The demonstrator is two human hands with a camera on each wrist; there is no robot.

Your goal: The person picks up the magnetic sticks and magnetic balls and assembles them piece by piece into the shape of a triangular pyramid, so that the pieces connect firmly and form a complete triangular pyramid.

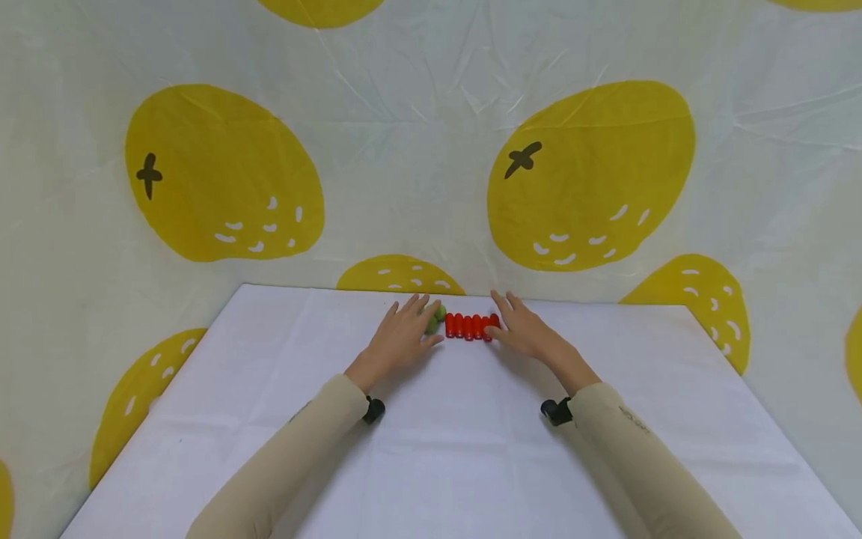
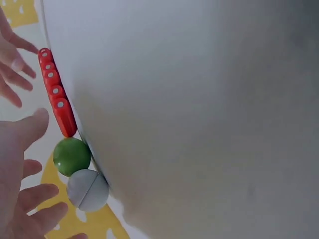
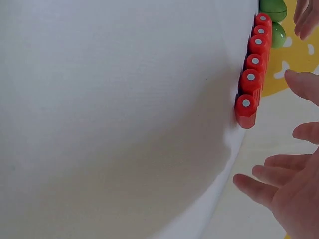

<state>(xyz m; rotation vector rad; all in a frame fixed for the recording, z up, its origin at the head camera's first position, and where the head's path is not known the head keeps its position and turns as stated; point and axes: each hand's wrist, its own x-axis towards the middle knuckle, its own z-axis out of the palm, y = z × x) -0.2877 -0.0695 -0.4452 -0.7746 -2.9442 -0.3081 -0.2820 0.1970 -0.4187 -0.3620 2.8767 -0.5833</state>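
Several short red cylinders (image 1: 468, 326), each with a white dot on its end, lie side by side in a row near the table's back edge. Beside the row's left end are green balls (image 1: 441, 313), partly covered by my left hand (image 1: 399, 335). In the left wrist view, a green ball (image 2: 72, 157) is next to a pale grey ball (image 2: 87, 190) with a seam. My left hand has its fingers spread at the balls. My right hand (image 1: 528, 329) is at the row's right end, fingers extended, thumb overlapping the last cylinders in the head view. Neither hand grips anything.
A white cloth (image 1: 444, 449) covers the table. Behind it hangs a pale curtain (image 1: 404, 150) printed with large yellow fruit. A black wrist camera (image 1: 374, 410) sits at the left cuff, and another black camera (image 1: 556, 412) at the right cuff.
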